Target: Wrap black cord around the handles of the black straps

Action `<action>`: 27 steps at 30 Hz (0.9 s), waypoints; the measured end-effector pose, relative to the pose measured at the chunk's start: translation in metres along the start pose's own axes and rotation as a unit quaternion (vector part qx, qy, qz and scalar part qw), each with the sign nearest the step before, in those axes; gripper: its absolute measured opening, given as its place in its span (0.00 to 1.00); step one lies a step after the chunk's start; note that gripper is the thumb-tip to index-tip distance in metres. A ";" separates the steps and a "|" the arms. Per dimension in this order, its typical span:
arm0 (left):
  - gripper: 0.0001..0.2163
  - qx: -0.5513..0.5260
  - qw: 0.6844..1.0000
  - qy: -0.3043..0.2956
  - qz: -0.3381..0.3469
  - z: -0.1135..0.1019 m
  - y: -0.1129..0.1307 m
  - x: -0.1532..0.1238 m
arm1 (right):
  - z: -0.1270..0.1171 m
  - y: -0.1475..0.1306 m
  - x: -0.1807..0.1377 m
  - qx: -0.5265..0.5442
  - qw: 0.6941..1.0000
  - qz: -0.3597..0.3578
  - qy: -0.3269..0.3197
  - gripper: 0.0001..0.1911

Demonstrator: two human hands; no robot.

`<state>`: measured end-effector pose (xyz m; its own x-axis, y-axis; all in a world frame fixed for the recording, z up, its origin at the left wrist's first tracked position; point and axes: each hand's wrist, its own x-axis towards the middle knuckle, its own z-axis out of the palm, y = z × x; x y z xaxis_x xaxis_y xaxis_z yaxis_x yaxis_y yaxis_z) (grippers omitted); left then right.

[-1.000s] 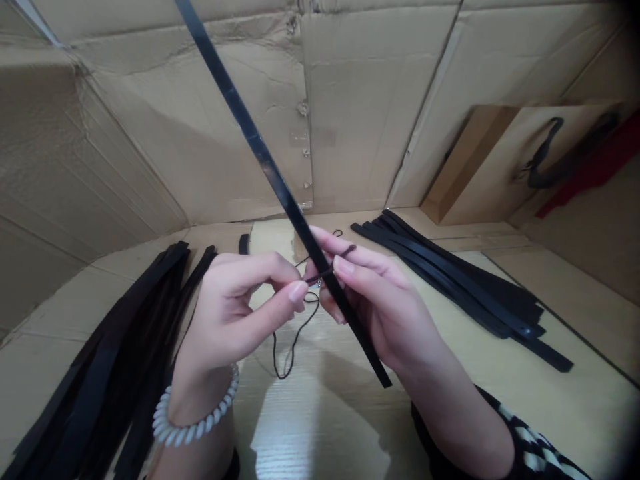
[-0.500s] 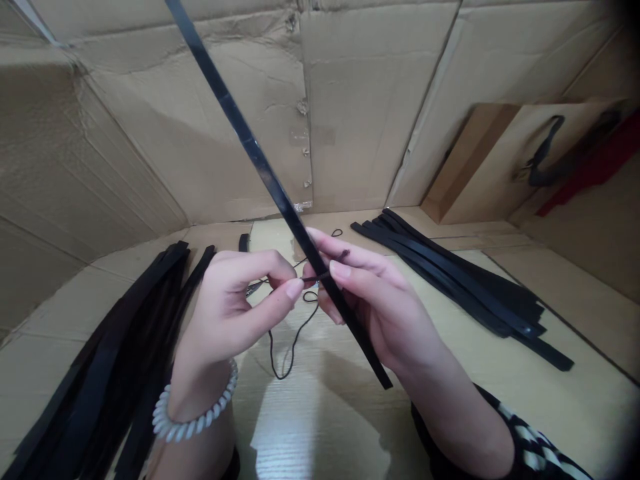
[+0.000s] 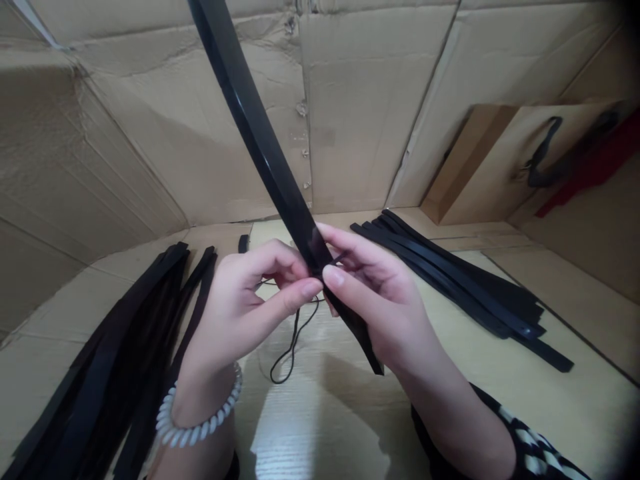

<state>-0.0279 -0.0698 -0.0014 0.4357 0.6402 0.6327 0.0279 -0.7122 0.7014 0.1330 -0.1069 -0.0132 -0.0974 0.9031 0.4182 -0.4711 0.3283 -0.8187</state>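
A long black strip [image 3: 265,143] slants from the top of the view down to the middle, its lower end just past my right palm. My right hand [image 3: 377,293] is closed around its lower part, thumb on the front. Against the strip's left edge, my left hand [image 3: 265,290] pinches a thin dark cord [image 3: 294,343]. The cord crosses the strip between my thumbs, and a short end pokes out by my right fingers. Below my left hand the rest hangs in a loop over the table. The exact crossing is partly hidden by my fingertips.
A pile of black strips [image 3: 110,347] lies on the left, and another bundle of black strips [image 3: 460,287] on the right. A small black piece [image 3: 243,243] sits at the back. Cardboard walls [image 3: 370,100] enclose the pale table [image 3: 320,413]. A paper bag [image 3: 500,153] leans at the right.
The strip has turned to show its broader face and stands a little steeper. My left hand has moved right, close against the strip and my right thumb. The cord loop has narrowed.
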 end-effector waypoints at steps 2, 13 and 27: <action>0.04 -0.043 0.999 -0.005 -0.002 -0.001 -0.002 -0.001 | 0.000 -0.002 -0.001 -0.008 1.000 -0.001 -0.004 0.16; 0.05 -0.030 0.999 -0.028 0.016 -0.004 -0.001 -0.002 | 0.002 -0.008 -0.004 -0.050 0.999 0.002 -0.009 0.16; 0.04 -0.054 0.997 -0.054 0.023 -0.005 0.002 0.000 | 0.000 -0.010 -0.006 0.027 0.997 0.051 -0.040 0.11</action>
<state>-0.0321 -0.0701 0.0019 0.5285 0.5681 0.6308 -0.0892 -0.7018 0.7068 0.1378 -0.1158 -0.0079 -0.2168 0.9051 0.3656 -0.5018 0.2179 -0.8371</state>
